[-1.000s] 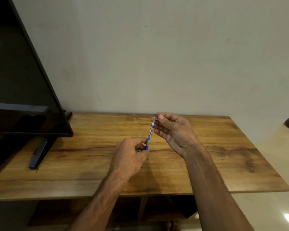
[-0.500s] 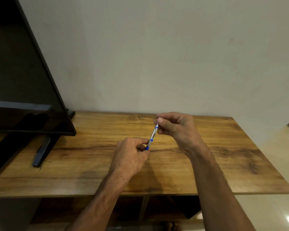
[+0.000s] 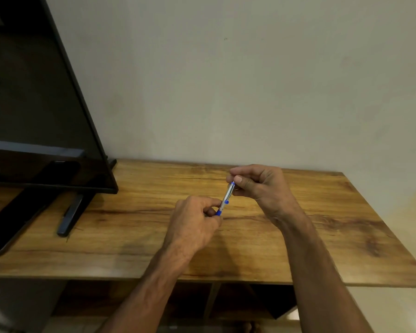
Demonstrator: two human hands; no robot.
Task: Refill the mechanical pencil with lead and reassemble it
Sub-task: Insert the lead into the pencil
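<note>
Just right of the frame's centre, one pencil [image 3: 227, 197] is held in the air above the table [image 3: 346, 236], tilted with its top end toward the upper right. The left hand [image 3: 195, 224] is curled almost closed, thumb and forefinger pinching the blue lower end. The right hand [image 3: 259, 183] is also nearly closed, its fingertips [image 3: 238, 179] nipping the blue top end; whether it holds a separate cap, a lead, or just the pencil's own top is too small to tell.

My reading is that the top end is being worked, either opened for lead or closed again.

Risks from here:
- A lead, if one is in those fingertips, could snap if it meets the tube mouth at an angle, because the pencil is tilted and unsupported.
- A loose cap or eraser could slip from so light a pinch, drop to the table and roll off the near edge.
- If the barrel is open, tipping it further could spill leads out.
- A cap pushed on crooked could jam.

Count: one pencil, two hands, one table, one television [image 3: 34, 104] at the upper left with one stand foot [image 3: 70, 215] in clear sight. No lead case or spare lead shows on the table.
</note>
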